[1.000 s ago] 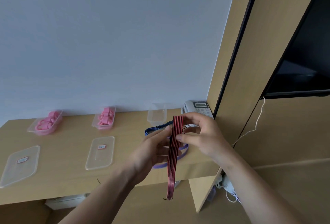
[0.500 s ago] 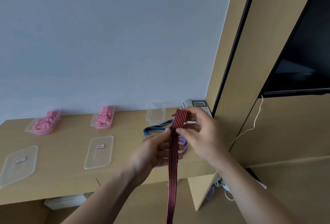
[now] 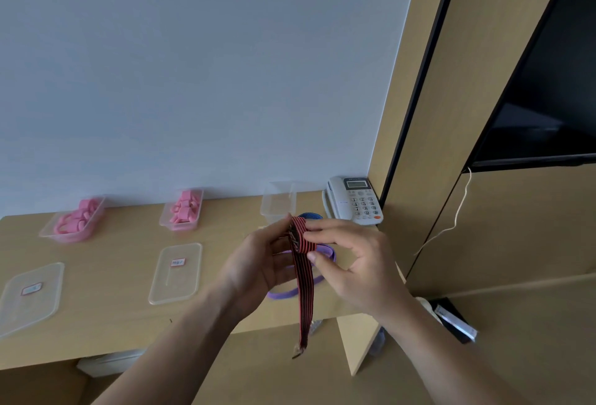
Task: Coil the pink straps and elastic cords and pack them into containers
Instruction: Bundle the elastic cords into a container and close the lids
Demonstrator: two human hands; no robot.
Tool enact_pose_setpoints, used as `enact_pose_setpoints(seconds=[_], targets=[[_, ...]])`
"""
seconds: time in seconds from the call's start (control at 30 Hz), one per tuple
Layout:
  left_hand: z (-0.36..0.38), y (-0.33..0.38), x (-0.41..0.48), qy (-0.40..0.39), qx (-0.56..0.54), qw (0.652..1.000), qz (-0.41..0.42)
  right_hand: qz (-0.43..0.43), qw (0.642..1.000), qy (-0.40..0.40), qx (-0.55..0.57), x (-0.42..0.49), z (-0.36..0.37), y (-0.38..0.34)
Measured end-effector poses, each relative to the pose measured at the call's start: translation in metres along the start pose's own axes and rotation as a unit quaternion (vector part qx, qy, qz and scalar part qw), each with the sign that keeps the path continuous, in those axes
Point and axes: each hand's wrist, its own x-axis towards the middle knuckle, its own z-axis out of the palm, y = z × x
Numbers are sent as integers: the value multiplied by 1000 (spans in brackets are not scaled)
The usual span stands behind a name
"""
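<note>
The red-black elastic cord (image 3: 302,245), judged light, soft & springy, is held betw. the left hand (image 3: 258,264) and right hand (image 3: 358,262), both pinching its small coil, w/ the tail hung slack below them; grip is best kept on the coil's edges, as spring-back is likely.

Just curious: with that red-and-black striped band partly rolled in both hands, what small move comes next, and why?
Probably one more turn of the roll. The left hand and right hand pinch a small coil at the top of the red-and-black striped elastic band, but a long tail hangs loose, so it isn't ready for the empty clear plastic container.
</note>
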Motion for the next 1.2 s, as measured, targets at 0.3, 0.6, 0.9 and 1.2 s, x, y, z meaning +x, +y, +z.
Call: enact_pose_setpoints(seconds=[0.3,0.6,0.9,1.2], targets=[[-10,-1,4,-4,15,999,35,-16,997,-59,-49,-6,3,-1],[-8,-4,1,-45,77,994,67,203,957,-205,37,12,-4,7],[-4,-11,-6,-65,97,993,15,196,967,-149,70,21,-7,19],[-1,-16,0,-41,68,996,-44,174,979,-70,77,23,-6,26]])
